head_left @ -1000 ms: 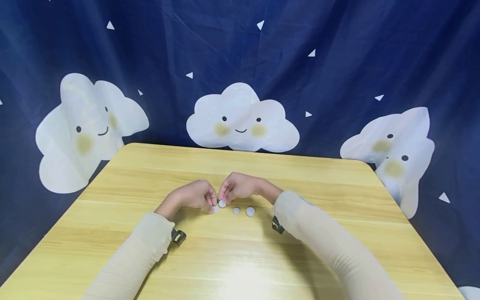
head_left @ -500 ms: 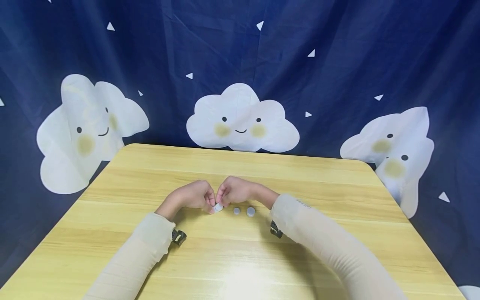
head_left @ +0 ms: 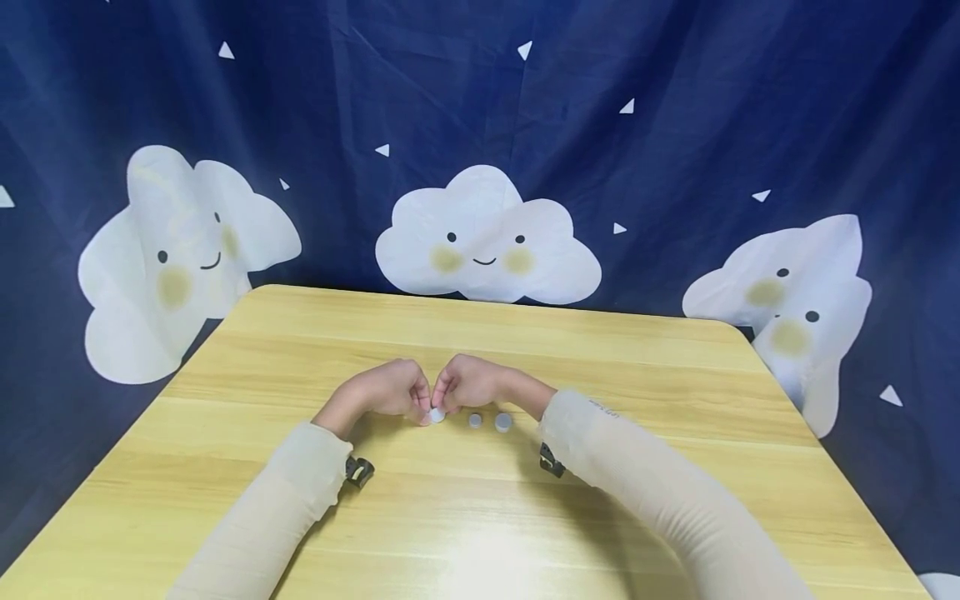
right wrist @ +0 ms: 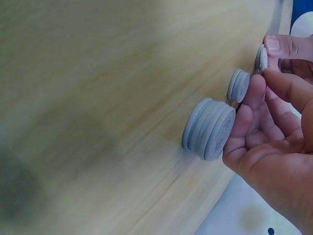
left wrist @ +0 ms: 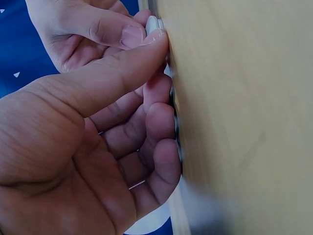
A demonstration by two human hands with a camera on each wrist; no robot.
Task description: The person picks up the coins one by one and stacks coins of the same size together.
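Note:
Small silver coins lie stacked on the wooden table between my two hands. My left hand holds this low stack by the edge with thumb and fingers, its other fingers curled along the tabletop. From the opposite side my right hand pinches the top coin, its fingertips meeting the left ones. In the left wrist view the coin edges show just past the left thumb. The right wrist view has the thin coin stack partly covered by fingertips of both hands.
Two more coin stacks stand to the right, close to my right hand: a short one of smaller coins and a taller one of larger coins. Behind the wooden table hangs a dark blue curtain with cloud prints.
My right hand has moved slightly left and down, bringing its coin from beside the left fingertips onto the coins there. The left hand has stayed in place, and so have the other stacks.

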